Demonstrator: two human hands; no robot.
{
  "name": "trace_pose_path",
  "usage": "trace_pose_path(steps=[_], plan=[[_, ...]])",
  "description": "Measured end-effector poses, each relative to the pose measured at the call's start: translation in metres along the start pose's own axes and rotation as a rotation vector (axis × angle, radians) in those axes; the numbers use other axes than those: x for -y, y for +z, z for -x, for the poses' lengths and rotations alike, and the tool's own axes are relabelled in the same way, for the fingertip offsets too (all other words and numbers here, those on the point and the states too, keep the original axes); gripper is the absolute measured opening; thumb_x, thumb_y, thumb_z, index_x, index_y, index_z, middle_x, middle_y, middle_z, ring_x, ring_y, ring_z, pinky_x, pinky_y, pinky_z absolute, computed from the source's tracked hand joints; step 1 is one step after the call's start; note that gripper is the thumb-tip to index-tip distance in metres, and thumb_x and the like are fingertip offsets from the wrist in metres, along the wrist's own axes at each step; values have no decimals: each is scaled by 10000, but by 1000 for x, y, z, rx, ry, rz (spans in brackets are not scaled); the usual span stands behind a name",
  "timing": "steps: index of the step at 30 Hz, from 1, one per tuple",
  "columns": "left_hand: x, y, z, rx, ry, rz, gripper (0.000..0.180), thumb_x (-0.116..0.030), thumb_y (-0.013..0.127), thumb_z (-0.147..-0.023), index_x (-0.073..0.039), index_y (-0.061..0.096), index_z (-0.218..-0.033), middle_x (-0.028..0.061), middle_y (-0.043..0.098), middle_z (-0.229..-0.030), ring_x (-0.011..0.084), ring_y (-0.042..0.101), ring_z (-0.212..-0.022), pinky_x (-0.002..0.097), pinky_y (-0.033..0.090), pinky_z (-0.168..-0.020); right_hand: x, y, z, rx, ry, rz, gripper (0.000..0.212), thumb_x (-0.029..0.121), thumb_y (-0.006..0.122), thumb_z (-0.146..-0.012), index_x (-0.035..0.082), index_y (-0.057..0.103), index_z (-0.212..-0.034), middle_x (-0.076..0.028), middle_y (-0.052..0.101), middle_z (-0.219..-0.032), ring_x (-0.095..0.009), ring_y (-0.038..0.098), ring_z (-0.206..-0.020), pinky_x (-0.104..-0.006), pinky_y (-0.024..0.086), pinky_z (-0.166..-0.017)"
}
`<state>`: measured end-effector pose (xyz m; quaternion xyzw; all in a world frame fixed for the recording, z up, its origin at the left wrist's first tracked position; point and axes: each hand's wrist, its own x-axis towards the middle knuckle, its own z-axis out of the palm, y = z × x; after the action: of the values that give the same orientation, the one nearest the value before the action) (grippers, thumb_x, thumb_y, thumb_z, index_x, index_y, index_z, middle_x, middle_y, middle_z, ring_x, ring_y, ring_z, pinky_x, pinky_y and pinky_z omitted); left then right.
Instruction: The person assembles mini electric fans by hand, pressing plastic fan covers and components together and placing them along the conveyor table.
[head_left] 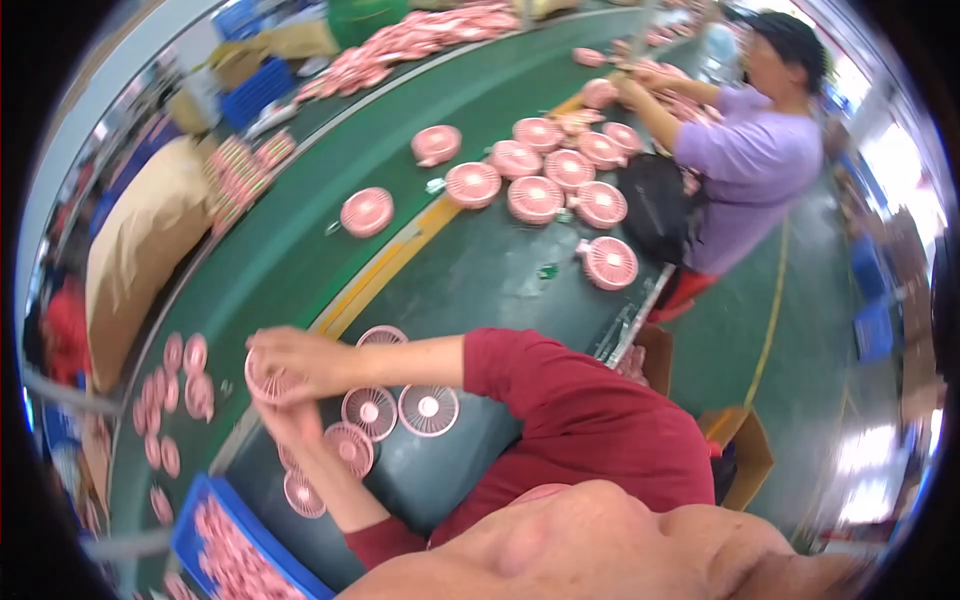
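Both my hands are closed around a round pink fan head with a slatted grille [268,377], held above the yellow-edged side of the belt. My right hand [305,365] grips it from above and the right; my left hand [293,422] supports it from below. The fingers partly cover it. Close by on the dark green table lie several round pink fan grilles [428,409], some showing pale centres. One grille [382,338] is partly hidden behind my right forearm, and others lie beside my left forearm.
A blue bin of small pink parts [190,545] stands at lower left. The green conveyor belt [290,265] carries pink fans and parts. Assembled pink fans [535,199] cluster farther along the table, near a co-worker in purple [750,150]. A cardboard box [750,460] stands at right.
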<state>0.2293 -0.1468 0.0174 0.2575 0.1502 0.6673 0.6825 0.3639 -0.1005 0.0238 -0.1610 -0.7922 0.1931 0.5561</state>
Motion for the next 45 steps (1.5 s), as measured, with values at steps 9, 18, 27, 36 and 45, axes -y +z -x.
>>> trace_pose_path(steps=[9,18,27,36,45], plan=[[25,36,3,-308,525,-517,304,-213,451,-1041,-69,428,-1308,83,502,-1289,183,516,-1183,339,442,-1006,16,-19,-12,128,414,-80,552,174,648,-866,40,491,-1377,-165,553,-1322,-282,564,-1195,-376,507,-964],[24,43,21,-260,933,-1312,309,-114,524,-922,-26,492,-1216,202,487,-1309,347,484,-1168,439,341,-1040,14,-8,-3,88,815,-687,531,413,373,-1050,-8,518,-1338,-111,603,-1237,-181,582,-1102,-309,463,-943],[24,34,11,-239,661,-883,358,-167,518,-987,-5,401,-1284,152,510,-1230,203,514,-1134,326,421,-978,13,-9,-6,222,702,-478,678,472,408,-1017,-7,300,-1484,-170,507,-1362,-256,520,-1220,-348,403,-1032],[29,32,17,-293,799,-1000,314,-124,376,-1035,-10,414,-1326,93,512,-1198,135,523,-1051,280,439,-920,36,16,7,106,545,-530,519,303,363,-1042,23,308,-1475,-164,457,-1391,-253,458,-1277,-339,342,-1074],[14,14,-22,2,329,-1587,432,-182,624,-888,-29,520,-1279,208,554,-1296,360,530,-1213,439,399,-1053,-74,-64,-6,-172,772,-302,597,293,627,-943,-55,411,-1377,-192,583,-1237,-280,592,-1116,-364,472,-949]])
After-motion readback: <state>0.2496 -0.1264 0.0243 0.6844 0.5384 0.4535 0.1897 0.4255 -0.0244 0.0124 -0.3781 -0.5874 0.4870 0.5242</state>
